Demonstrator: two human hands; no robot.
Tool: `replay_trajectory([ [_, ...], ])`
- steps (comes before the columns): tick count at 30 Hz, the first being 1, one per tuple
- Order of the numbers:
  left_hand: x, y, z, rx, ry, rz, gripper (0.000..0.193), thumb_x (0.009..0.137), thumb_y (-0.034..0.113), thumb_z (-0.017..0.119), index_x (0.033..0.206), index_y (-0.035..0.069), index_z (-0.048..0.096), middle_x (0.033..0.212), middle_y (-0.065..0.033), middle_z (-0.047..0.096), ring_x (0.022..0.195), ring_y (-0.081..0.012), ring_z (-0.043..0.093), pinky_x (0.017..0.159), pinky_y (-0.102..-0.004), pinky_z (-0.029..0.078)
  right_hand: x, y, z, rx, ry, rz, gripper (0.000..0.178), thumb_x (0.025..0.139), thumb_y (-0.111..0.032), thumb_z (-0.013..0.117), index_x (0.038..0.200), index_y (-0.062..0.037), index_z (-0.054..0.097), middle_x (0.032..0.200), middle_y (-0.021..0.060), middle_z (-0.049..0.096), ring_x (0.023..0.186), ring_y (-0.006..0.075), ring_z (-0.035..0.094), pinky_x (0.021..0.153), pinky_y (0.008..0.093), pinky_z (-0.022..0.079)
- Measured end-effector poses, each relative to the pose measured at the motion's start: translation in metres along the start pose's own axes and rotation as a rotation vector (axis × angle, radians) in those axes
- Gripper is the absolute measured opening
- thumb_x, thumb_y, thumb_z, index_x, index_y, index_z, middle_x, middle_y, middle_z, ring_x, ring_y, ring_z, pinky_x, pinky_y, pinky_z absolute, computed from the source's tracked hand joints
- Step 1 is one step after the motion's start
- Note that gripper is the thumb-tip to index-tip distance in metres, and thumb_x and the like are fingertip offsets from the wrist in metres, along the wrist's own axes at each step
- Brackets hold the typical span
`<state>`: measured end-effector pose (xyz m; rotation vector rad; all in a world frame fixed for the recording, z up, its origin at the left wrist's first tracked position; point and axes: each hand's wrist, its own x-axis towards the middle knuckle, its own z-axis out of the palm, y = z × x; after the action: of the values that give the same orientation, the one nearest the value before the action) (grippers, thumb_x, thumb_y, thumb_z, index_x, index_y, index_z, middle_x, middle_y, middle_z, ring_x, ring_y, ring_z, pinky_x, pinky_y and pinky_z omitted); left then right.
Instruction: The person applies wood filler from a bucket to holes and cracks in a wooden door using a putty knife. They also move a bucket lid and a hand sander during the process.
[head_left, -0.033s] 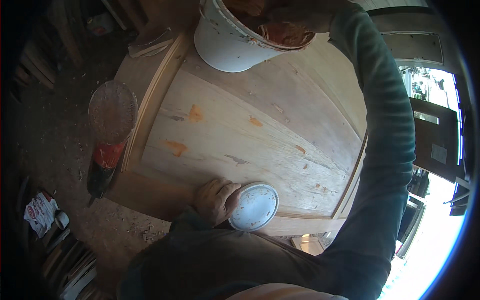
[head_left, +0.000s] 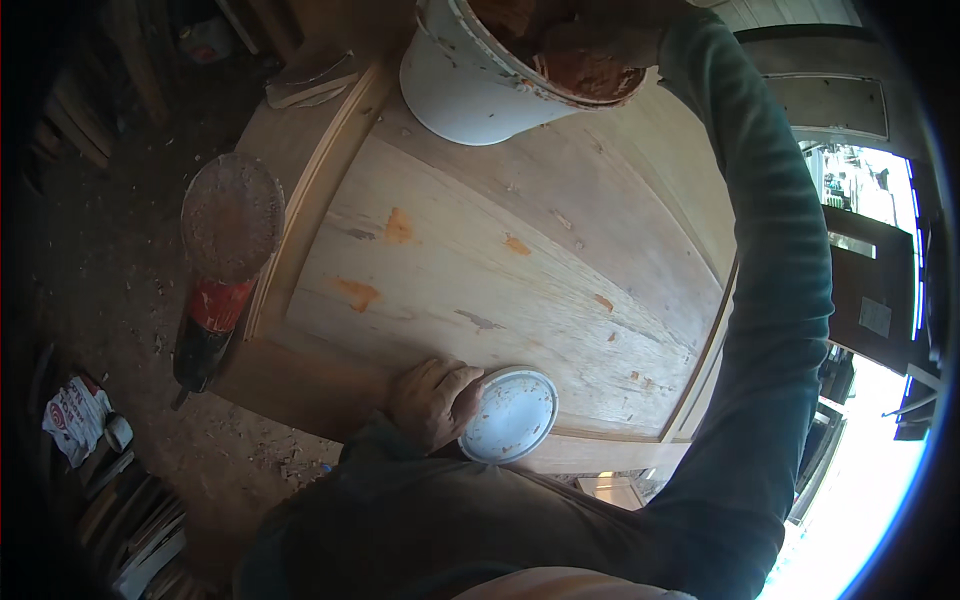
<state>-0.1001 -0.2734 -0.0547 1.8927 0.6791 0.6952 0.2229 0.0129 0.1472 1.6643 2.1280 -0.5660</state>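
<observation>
My left hand (head_left: 436, 402) grips the edge of a round white lid (head_left: 508, 415), which is speckled with brown spots. Below them lies a pale wooden panel (head_left: 430, 265) with orange-brown filler patches. At its far side a white bucket (head_left: 468, 95) stands slightly tilted in the view, its rim smeared and reddish-brown paste (head_left: 595, 78) inside. My right arm reaches out to the bucket, and my right hand (head_left: 615, 40) is at its mouth over the paste. Shadow and the hand itself hide those fingers, so what they hold cannot be made out.
A power tool with a round disc (head_left: 232, 218) and red-and-black body leans by the panel's left edge. Wood offcuts (head_left: 140, 530) and a crumpled white bag (head_left: 76, 420) lie on the floor at lower left. Dark door panels (head_left: 870, 285) stand at the right.
The bucket and panel appear slightly farther right in the picture. My right hand has shifted a little inside the bucket's mouth. My left hand keeps its hold on the lid.
</observation>
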Motion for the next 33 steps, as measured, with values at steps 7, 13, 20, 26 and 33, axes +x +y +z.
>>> replay_trajectory([
  [7, -0.004, -0.007, -0.001, -0.127, 0.082, -0.059, 0.024, 0.087, 0.005, 0.076, 0.11, 0.0, 0.068, 0.094, -0.0148, 0.071, 0.081, -0.032, 0.069, 0.07, -0.0415, 0.058, 0.052, -0.028, 0.016, -0.047, -0.24, 0.028, 0.032, 0.094, -0.029, 0.067, 0.114, -0.0067, 0.079, 0.107, 0.0163, 0.079, 0.093, 0.0272, 0.073, 0.088, 0.0426, 0.056],
  [13, -0.002, -0.008, -0.002, -0.124, 0.062, -0.031, 0.026, 0.085, 0.003, 0.077, 0.11, 0.001, 0.068, 0.093, -0.0138, 0.07, 0.076, -0.0303, 0.068, 0.067, -0.0412, 0.057, 0.05, -0.032, 0.018, -0.049, -0.273, 0.058, 0.032, 0.093, -0.028, 0.068, 0.114, -0.0065, 0.079, 0.107, 0.016, 0.078, 0.094, 0.0275, 0.073, 0.087, 0.0425, 0.056],
  [20, -0.002, -0.01, 0.001, -0.08, 0.028, -0.029, 0.026, 0.086, 0.007, 0.079, 0.109, 0.001, 0.068, 0.092, -0.0115, 0.069, 0.077, -0.0274, 0.068, 0.066, -0.0394, 0.058, 0.044, -0.028, 0.013, -0.038, -0.266, 0.069, 0.031, 0.092, -0.027, 0.068, 0.113, -0.0063, 0.079, 0.106, 0.0158, 0.078, 0.094, 0.0278, 0.073, 0.086, 0.0424, 0.057],
  [26, -0.002, -0.01, 0.002, -0.089, 0.02, -0.012, 0.025, 0.086, 0.008, 0.079, 0.108, 0.002, 0.069, 0.093, -0.0112, 0.07, 0.077, -0.0266, 0.069, 0.067, -0.0385, 0.058, -0.009, 0.007, -0.005, 0.006, 0.035, -0.078, 0.033, 0.093, -0.024, 0.067, 0.117, -0.0036, 0.077, 0.096, 0.0148, 0.078, 0.088, 0.0278, 0.073, 0.082, 0.0402, 0.058],
  [33, 0.001, -0.008, 0.003, -0.073, 0.007, -0.023, 0.023, 0.085, 0.008, 0.079, 0.106, 0.002, 0.07, 0.093, -0.0106, 0.07, 0.078, -0.0265, 0.07, 0.067, -0.0388, 0.058, -0.07, 0.029, -0.032, 0.39, 0.188, 0.002, 0.031, 0.101, -0.02, 0.061, 0.113, 0.0051, 0.075, 0.087, 0.0149, 0.077, 0.07, 0.0157, 0.071, 0.062, 0.0293, 0.057],
])
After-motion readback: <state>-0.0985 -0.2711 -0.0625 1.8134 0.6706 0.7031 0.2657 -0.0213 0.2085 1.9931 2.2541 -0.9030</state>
